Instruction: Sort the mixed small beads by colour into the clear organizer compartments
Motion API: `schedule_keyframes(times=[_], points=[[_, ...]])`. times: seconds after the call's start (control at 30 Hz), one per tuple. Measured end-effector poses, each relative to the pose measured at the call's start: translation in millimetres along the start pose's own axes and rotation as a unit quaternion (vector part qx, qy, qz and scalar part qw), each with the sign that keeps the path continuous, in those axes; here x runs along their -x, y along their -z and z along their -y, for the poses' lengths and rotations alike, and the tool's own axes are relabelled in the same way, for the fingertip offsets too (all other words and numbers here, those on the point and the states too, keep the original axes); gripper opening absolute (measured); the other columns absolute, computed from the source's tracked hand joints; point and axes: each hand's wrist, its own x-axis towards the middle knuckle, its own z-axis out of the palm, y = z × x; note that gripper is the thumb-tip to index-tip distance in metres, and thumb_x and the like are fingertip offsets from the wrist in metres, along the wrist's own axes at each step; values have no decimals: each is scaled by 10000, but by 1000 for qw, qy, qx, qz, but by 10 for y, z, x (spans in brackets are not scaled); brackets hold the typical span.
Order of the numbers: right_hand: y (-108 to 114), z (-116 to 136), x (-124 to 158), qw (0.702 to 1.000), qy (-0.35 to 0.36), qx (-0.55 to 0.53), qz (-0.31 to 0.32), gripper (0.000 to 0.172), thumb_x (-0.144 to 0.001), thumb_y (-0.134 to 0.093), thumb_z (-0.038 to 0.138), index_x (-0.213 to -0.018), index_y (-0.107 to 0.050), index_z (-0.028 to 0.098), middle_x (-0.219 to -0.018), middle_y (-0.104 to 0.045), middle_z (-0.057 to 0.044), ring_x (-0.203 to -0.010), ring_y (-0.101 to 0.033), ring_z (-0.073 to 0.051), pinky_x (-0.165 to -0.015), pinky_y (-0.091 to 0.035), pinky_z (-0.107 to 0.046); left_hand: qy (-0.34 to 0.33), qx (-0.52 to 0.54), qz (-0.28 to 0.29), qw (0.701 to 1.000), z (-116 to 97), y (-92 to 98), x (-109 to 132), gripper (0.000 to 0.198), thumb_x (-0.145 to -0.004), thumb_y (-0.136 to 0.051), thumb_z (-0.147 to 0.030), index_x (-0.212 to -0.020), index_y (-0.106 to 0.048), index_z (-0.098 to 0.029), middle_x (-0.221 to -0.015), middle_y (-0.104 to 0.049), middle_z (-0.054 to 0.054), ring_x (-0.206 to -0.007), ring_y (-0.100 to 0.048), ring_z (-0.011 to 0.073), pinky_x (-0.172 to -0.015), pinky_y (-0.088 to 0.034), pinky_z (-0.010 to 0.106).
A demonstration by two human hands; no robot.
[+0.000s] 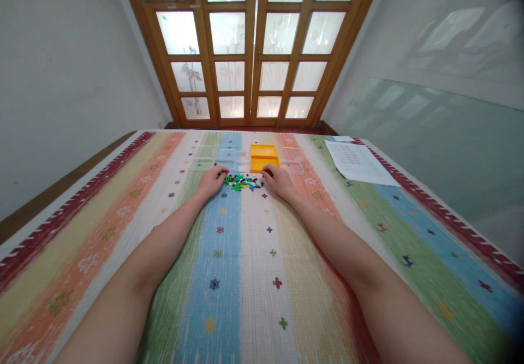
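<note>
A loose pile of small green, blue, yellow and dark red pieces [241, 183] lies on the striped tablecloth between my hands. At the pile's left edge is my left hand [213, 180], its fingers curled and pressed together; what they pinch, if anything, is too small to tell. My right hand [277, 178] rests at the right edge, thumb and fingers closed near some dark red pieces. Just beyond it stands an open yellow box [264, 150] with two sections. Clear plastic trays [203, 165] sit beyond my left hand, with a tiny green piece in one.
Another clear tray [291, 153] stands to the right of the yellow box, holding tiny pieces. White paper sheets [360, 162] lie at the table's far right. The striped tablecloth [257, 276] covers the table. Wooden glazed doors [251, 53] stand behind, with walls on both sides.
</note>
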Motion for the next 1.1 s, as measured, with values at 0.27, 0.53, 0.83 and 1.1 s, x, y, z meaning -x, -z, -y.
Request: schedule_keyframes(times=[0.27, 0.53, 0.83, 1.1], points=[[-34, -120, -48, 998, -20, -27, -52, 183, -903, -513, 242, -964, -682, 205, -934, -728, -63, -825, -636, -202, -777, -490, -326, -35, -23, 6, 999, 20, 4, -17, 227, -891, -576, -223, -1009, -769, -202, -972, -733, 69, -873, -634, 215, -883, -503, 374], [-20, -138, -57, 996, -40, -54, -66, 215, -898, -501, 254, -986, -688, 195, -990, -728, -88, -888, -640, -218, -839, -506, -358, -75, -29, 41, 996, -6, 41, -6, 215, -908, -591, -259, -1012, -772, -208, -930, -706, 59, -818, -601, 190, -819, -491, 338], [-78, -273, -110, 980, -87, -135, -114, 247, -880, -583, 314, -1034, -723, 181, -1006, -756, -96, -885, -685, -217, -871, -551, -386, -77, -42, 46, 995, -18, 37, -4, 216, -922, -577, -238, -1017, -771, -216, -948, -708, 53, -841, -608, 192, -820, -494, 340], [-125, -380, -129, 961, -143, -206, -121, 330, -886, -556, 302, -1158, -707, 192, -1149, -736, -110, -860, -728, -205, -714, -605, -344, -76, -25, 38, 996, -48, 45, 6, 219, -909, -567, -214, -1000, -766, -211, -945, -689, 53, -836, -612, 191, -832, -499, 348]])
